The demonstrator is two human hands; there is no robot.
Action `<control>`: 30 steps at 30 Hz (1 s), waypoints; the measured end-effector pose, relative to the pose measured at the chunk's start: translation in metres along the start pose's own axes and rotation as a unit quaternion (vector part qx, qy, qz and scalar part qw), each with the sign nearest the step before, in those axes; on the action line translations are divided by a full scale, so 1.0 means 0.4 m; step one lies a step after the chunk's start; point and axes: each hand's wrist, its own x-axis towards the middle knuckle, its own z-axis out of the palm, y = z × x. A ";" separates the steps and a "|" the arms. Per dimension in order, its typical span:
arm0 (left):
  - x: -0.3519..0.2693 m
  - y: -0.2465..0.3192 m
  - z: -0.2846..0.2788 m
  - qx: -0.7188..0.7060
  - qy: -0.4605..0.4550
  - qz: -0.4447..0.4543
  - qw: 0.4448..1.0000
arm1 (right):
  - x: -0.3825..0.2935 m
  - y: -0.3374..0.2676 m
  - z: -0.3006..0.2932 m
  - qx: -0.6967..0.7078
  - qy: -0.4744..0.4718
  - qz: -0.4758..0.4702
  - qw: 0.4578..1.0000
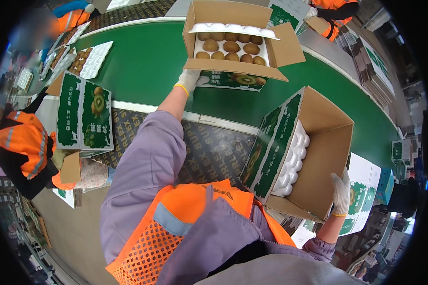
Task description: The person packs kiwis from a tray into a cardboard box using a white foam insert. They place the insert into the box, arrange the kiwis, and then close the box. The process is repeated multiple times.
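My left hand [189, 81], in a white knit glove with a yellow cuff, touches the lower left corner of an open cardboard carton [232, 80]; its fingertips are partly hidden under the flap. Rows of brown kiwifruit [231, 46] fill that carton, and a white moulded tray [235, 30] stands tilted at their far side. At right, my gloved right hand [341, 194] grips the side wall of a second carton [317, 149], which is tipped over on its side toward me. Inside this one a white moulded tray [293, 162] shows its bumpy face; no fruit is visible there.
A green conveyor belt [142, 64] carries the fruit carton. Left, a co-worker in an orange vest [25, 142] is beside another carton [85, 114]. Trays of kiwifruit [81, 61] lie beyond. Flattened cartons [367, 67] are stacked at the far right; printed sheets [362, 192] stand beside my right hand.
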 end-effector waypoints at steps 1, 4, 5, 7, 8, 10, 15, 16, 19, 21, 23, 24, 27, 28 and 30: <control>0.015 0.090 0.067 -0.119 -0.030 -0.118 0.985 | -0.019 -0.003 0.010 0.003 0.027 0.021 0.999; 0.061 0.265 0.110 -0.197 -0.059 -0.249 0.947 | -0.040 -0.027 0.027 -0.002 0.061 0.041 0.997; 0.083 0.270 0.123 -0.181 -0.071 -0.263 0.945 | -0.039 -0.014 0.022 -0.020 0.069 0.043 0.996; 0.121 0.256 0.151 -0.173 -0.102 -0.253 0.946 | -0.038 0.010 0.013 -0.038 0.081 0.047 0.995; 0.137 0.250 0.163 -0.169 -0.115 -0.247 0.947 | -0.038 0.021 0.008 -0.038 0.084 0.049 0.995; 0.180 0.113 0.172 0.403 -0.128 0.198 0.885 | -0.017 0.011 0.000 -0.060 0.048 0.032 0.997; 0.128 0.077 0.245 0.393 -0.074 0.103 0.911 | -0.011 0.061 -0.034 0.036 0.038 0.050 0.997; 0.038 0.152 0.269 0.071 0.012 -0.081 0.994 | -0.013 0.088 -0.052 0.084 0.032 0.044 0.995; -0.194 0.156 0.253 0.191 0.011 -0.028 0.981 | 0.035 0.347 -0.279 0.064 0.064 0.030 0.995; -0.370 0.222 0.149 0.335 -0.021 -0.008 0.942 | 0.147 0.534 -0.462 0.042 0.002 0.017 0.999; -0.552 0.218 0.058 0.415 0.002 -0.041 0.909 | 0.254 0.540 -0.413 0.041 -0.062 -0.021 0.997; -0.640 0.231 0.021 0.455 0.029 -0.023 0.890 | 0.244 0.471 -0.324 0.051 -0.075 -0.047 0.995; -0.821 0.255 -0.062 0.498 -0.007 0.024 0.867 | 0.167 0.265 -0.182 -0.049 -0.010 -0.058 0.997; -0.849 0.253 -0.083 0.505 -0.036 0.038 0.862 | 0.189 0.264 -0.184 -0.103 -0.007 -0.059 0.993; -0.870 0.240 -0.089 0.506 -0.033 0.051 0.860 | 0.203 0.237 -0.152 -0.080 -0.022 -0.031 0.996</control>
